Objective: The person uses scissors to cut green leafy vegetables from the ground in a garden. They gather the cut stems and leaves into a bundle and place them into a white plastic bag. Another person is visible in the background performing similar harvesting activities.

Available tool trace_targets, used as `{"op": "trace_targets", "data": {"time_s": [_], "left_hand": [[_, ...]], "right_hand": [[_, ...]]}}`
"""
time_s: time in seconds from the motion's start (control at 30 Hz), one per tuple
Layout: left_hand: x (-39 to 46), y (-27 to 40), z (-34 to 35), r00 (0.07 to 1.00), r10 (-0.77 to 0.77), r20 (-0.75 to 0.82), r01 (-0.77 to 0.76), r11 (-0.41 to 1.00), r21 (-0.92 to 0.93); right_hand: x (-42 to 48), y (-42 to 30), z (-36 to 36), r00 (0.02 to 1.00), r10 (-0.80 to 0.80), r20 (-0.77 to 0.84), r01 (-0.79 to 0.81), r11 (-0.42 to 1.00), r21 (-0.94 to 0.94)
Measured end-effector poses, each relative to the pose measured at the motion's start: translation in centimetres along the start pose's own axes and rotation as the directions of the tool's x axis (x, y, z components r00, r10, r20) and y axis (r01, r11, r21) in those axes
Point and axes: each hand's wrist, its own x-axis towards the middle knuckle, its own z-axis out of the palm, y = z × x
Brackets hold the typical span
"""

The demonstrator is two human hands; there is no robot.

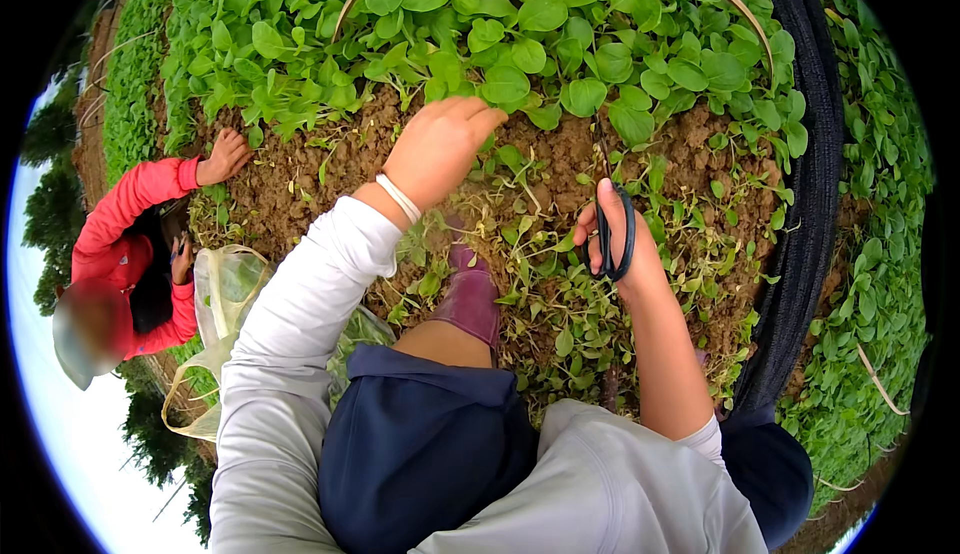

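Note:
My right hand (626, 235) holds black-handled scissors (621, 254) by the finger loops. Their dark blades point away from me toward the front edge of the leafy green seedlings (540, 13); leaves partly cover the tips. My left hand (442, 145) reaches to the same edge, with its fingertips against a green leaf (504, 85). Whether the fingers pinch that leaf is hidden behind the hand. Between my hands lie brown soil (551, 133) and loose, partly yellowed leaves and stems (525, 212).
Thin hoops (739, 10) arch over the plants. Rolled black netting (799, 179) runs along the bed's right side. My purple boot (471, 295) stands in the cuttings. On the left, a co-worker in a red jacket (142, 194) crouches beside a translucent plastic bag (225, 284).

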Motion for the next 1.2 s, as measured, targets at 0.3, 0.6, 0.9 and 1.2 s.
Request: {"op": "trace_targets", "data": {"time_s": [0.3,0.6,0.9,1.2], "left_hand": [[1.4,3.5,2.6,0.907,0.329,0.264,-0.351,0.936,0.04],[3.2,-4.4,3.0,0.935,0.126,0.331,-0.343,0.559,0.755],[2.7,-2.7,5.9,0.937,0.073,0.34,-0.33,0.502,0.8],[4.7,-3.6,4.8,0.892,-0.01,0.453,-0.398,0.458,0.795]], "right_hand": [[0.3,-1.9,-2.0,0.989,-0.102,-0.105,0.11,0.991,0.074],[-0.6,-1.6,-1.4,0.99,-0.117,-0.084,0.119,0.993,0.018],[-0.7,-1.8,-0.9,0.991,-0.121,-0.06,0.119,0.992,-0.034],[-0.7,-1.4,-0.6,0.995,-0.088,-0.051,0.087,0.996,-0.022]]}}
